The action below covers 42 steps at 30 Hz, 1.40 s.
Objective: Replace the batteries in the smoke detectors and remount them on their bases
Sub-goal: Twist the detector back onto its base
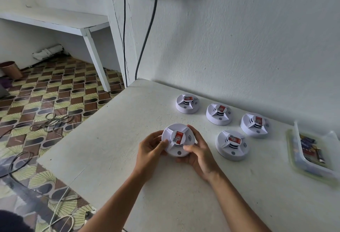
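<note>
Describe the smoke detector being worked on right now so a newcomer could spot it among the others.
Start at the pale table against the white wall, where five white round smoke detectors sit. Four lie untouched toward the wall; the held smoke detector is nearest the table's left edge. It alone is gripped on both sides, by the left hand and the right hand.

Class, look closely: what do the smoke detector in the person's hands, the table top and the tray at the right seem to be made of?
Held smoke detector: likely moulded plastic, smooth matt white, with crisp ribs and slots; a red printed label sits on top.
Table top: probably painted wood or board, off-white, speckled and scuffed.
Tray: apparently clear plastic, since the batteries show through its wall; blurred, so uncertain.
</note>
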Available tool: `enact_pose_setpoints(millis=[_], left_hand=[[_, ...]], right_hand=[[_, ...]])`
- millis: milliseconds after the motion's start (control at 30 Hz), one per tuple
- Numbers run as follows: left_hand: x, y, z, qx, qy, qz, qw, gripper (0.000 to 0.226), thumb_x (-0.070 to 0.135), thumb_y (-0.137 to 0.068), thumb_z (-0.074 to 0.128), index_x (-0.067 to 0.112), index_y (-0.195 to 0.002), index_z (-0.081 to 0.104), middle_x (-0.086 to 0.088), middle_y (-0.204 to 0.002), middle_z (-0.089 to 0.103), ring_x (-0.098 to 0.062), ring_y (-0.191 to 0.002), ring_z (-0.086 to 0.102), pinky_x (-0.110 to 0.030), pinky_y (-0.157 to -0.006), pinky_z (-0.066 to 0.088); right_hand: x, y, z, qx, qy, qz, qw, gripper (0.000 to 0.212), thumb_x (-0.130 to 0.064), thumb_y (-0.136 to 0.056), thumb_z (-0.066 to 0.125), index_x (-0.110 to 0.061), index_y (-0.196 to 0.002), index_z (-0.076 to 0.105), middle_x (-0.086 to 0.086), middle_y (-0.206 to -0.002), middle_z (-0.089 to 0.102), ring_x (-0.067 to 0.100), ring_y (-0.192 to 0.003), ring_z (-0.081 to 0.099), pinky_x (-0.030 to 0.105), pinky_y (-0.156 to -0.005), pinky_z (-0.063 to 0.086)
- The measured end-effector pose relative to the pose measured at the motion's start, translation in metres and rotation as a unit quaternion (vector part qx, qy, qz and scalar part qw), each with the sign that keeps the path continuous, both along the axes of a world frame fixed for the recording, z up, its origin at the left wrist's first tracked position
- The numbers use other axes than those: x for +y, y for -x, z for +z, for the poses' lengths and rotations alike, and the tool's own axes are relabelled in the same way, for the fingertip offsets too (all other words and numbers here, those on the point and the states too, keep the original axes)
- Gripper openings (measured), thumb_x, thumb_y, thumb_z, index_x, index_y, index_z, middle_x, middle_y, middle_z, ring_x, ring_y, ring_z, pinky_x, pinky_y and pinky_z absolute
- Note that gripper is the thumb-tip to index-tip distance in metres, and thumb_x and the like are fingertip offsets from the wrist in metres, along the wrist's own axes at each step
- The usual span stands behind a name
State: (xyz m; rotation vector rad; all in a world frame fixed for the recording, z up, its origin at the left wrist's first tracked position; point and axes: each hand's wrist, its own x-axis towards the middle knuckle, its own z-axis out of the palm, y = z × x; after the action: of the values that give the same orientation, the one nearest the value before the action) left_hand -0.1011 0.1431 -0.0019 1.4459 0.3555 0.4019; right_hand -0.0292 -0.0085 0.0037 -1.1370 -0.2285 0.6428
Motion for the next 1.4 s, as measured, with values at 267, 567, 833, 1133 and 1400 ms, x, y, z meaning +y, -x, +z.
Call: enact_pose_setpoints(millis=[267,567,833,1133,1400], left_hand=[[-0.0007,0.0003,0.0004,0.001,-0.001,0.004,1.0,0.036,0.027,-0.08,0.07,0.013,-0.113,0.069,-0.011,-0.1,0.076,-0.042,-0.098,0.067,-0.06,-0.084,0.052],[-0.0003,-0.0001,0.0,0.003,-0.002,0.005,1.0,0.035,0.024,-0.082,0.067,0.011,-0.115,0.068,-0.012,-0.101,0.075,-0.043,-0.099,0.066,-0.062,-0.085,0.051],[0.0,-0.0004,0.0,0.01,-0.009,0.007,1.0,0.034,0.024,-0.082,0.068,0.013,-0.114,0.069,-0.009,-0.1,0.075,-0.039,-0.097,0.068,-0.062,-0.085,0.053],[0.0008,-0.0002,-0.0004,0.012,-0.014,0.0,1.0,0.03,0.025,-0.082,0.068,0.018,-0.111,0.07,-0.009,-0.1,0.076,-0.04,-0.098,0.068,-0.064,-0.087,0.052],[0.0025,-0.0005,-0.0019,0.022,-0.021,-0.009,1.0,0.032,0.026,-0.082,0.067,0.017,-0.114,0.069,-0.008,-0.1,0.076,-0.036,-0.096,0.07,-0.063,-0.087,0.052]], right_hand=[[-0.0001,-0.0001,-0.0016,-0.002,0.0,-0.002,1.0,0.063,-0.006,-0.069,0.058,-0.028,-0.128,0.053,0.008,-0.112,0.068,0.027,-0.094,0.066,0.039,-0.062,0.056],[0.0,-0.0002,-0.0007,-0.002,0.003,-0.001,1.0,0.064,-0.007,-0.069,0.058,-0.029,-0.129,0.053,0.007,-0.111,0.067,0.025,-0.092,0.067,0.038,-0.06,0.055],[-0.0002,-0.0004,-0.0013,-0.002,0.0,0.001,1.0,0.064,-0.007,-0.069,0.058,-0.029,-0.129,0.052,0.006,-0.11,0.068,0.025,-0.092,0.067,0.038,-0.06,0.056],[-0.001,-0.0011,-0.0025,-0.007,0.003,0.0,1.0,0.062,-0.008,-0.07,0.059,-0.029,-0.128,0.054,0.009,-0.112,0.068,0.027,-0.093,0.067,0.039,-0.062,0.055],[0.0008,-0.0017,-0.0021,0.001,-0.004,-0.004,1.0,0.057,-0.007,-0.071,0.06,-0.035,-0.121,0.059,0.007,-0.114,0.067,0.028,-0.099,0.065,0.039,-0.064,0.056]])
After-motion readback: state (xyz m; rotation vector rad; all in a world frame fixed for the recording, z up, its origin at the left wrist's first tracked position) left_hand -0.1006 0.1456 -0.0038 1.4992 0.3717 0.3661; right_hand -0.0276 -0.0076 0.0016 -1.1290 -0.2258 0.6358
